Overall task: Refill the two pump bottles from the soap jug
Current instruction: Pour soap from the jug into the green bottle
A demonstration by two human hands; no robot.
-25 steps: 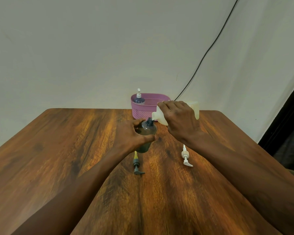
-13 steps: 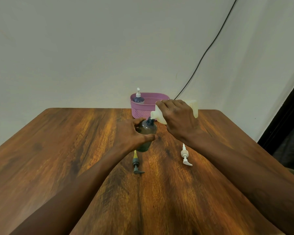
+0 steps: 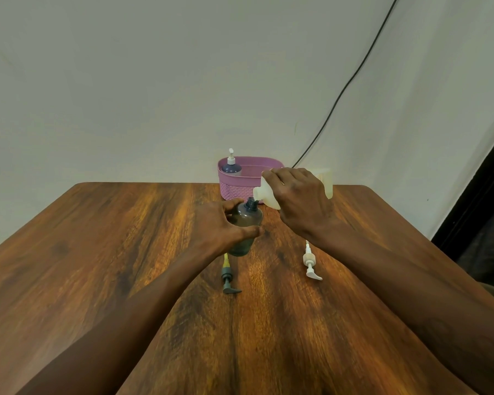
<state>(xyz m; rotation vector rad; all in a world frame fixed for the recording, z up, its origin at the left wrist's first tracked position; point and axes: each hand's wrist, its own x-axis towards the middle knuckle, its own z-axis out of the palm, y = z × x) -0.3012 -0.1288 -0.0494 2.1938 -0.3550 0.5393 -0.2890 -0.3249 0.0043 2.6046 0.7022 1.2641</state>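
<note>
Right now the soap jug [image 3: 265,195] is off the tabletop [image 3: 97,252], at the far middle of the scene. It is pale and see-through and tipped on its side, with its mouth pointing left and down. Your right grip [image 3: 300,201] is wrapped over the top of the jug, fingers curled round its body, so most of the jug is hidden behind the hand. The jug's mouth sits just beside the dark threaded neck of the smoky grey pump bottle [image 3: 247,220]. Whether the two touch, or whether soap is running, you cannot tell from this view.

That bottle stands upright on the tabletop with no pump on it. Your left grip [image 3: 223,226] clasps it from the left, thumb across the near side and fingers round the far side.

Just near of the bottle, a grey pump head [image 3: 228,276] with a yellowish tube lies flat, nozzle pointing right. Off to the right, under your right forearm, a white pump head [image 3: 311,262] lies flat too, well apart from the grey one.

Behind the bottle, at the far edge of the tabletop, stands a pink woven basket [image 3: 234,189]. In its left end a second, dark bluish bottle [image 3: 231,166] stands upright with a white pump fitted.

A black cable [image 3: 342,92] runs diagonally down the pale wall [image 3: 126,81] towards the basket.
</note>
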